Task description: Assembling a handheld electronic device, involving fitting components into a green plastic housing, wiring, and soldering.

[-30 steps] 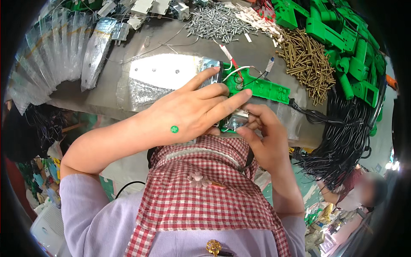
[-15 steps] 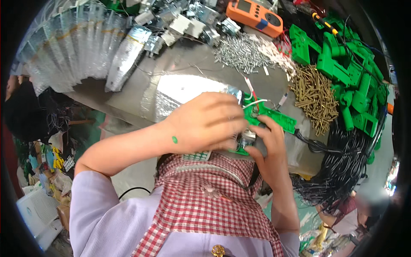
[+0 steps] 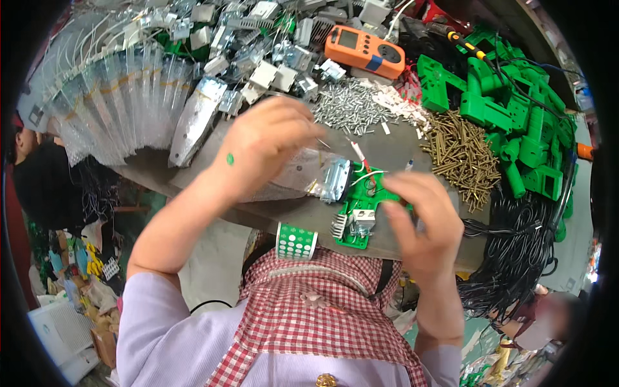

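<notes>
while green circuit board [image 3: 358, 213] lies flat at near bench edge with heatsink and red-white wires fitted, left hand [image 3: 267, 138] hovers above, fingertips pinched, contents unclear. right hand [image 3: 422, 222] loosely open, fingertips on board's right edge. judged mid-assembly; silver screws [image 3: 351, 106] heaped beyond.

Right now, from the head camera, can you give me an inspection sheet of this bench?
Surface: grey bench, crowded, little bare space.
Job's things: green circuit board flat at the near edge, red and white wires rising from it; metal bracket beside it.
Clutter: silver screws, brass screws, green plastic housings, orange meter, clear bagged parts, roll of green dot stickers.
Hands: left hand raised over the bench, fingers pinched; right hand by the board's right edge.
Cables: black cable bundle at right.
Surroundings: boxes and bags on the floor at left.
</notes>
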Demonstrator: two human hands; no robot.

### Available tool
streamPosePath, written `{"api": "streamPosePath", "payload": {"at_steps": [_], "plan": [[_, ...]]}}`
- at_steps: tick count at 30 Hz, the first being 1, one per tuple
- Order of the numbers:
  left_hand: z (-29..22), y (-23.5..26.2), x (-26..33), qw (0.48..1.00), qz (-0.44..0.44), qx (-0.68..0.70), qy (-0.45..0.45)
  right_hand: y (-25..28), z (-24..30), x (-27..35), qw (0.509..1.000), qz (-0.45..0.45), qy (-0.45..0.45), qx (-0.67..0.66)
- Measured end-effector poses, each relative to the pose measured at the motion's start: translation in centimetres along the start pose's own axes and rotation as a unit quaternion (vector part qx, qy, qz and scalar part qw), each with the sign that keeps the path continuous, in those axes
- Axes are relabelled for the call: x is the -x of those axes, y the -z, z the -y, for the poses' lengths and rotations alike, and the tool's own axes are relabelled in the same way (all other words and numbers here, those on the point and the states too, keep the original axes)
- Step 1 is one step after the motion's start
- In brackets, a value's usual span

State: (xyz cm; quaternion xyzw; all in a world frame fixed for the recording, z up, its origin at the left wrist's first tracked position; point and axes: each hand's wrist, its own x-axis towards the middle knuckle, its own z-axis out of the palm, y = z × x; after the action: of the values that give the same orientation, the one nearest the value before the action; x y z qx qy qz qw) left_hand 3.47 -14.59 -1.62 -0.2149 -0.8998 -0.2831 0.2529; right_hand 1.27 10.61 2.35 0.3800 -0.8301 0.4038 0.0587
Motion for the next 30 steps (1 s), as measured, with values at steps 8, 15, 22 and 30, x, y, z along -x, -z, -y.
{"api": "streamPosePath", "payload": {"at_steps": [8,15,22,30], "plan": [[-4.6,-0.2,-1.6,0.935,-0.021,0.283,0.214,0.3,-0.1,-5.6,0.98,0.015,0.167,0.106],[-5.2,0.2,-3.6,0.892,-0.064,0.38,0.237,1.5,0.0,-6.8,0.983,0.093,0.142,0.066],[-3.5,1.1,-3.5,0.991,-0.015,0.091,0.101,4.3,-4.3,-9.7,0.996,0.061,-0.048,0.039],[-3.8,-0.3,-4.6,0.971,0.053,0.131,0.191,4.5,-23.4,-18.1,0.852,-0.156,-0.239,-0.438]]}}
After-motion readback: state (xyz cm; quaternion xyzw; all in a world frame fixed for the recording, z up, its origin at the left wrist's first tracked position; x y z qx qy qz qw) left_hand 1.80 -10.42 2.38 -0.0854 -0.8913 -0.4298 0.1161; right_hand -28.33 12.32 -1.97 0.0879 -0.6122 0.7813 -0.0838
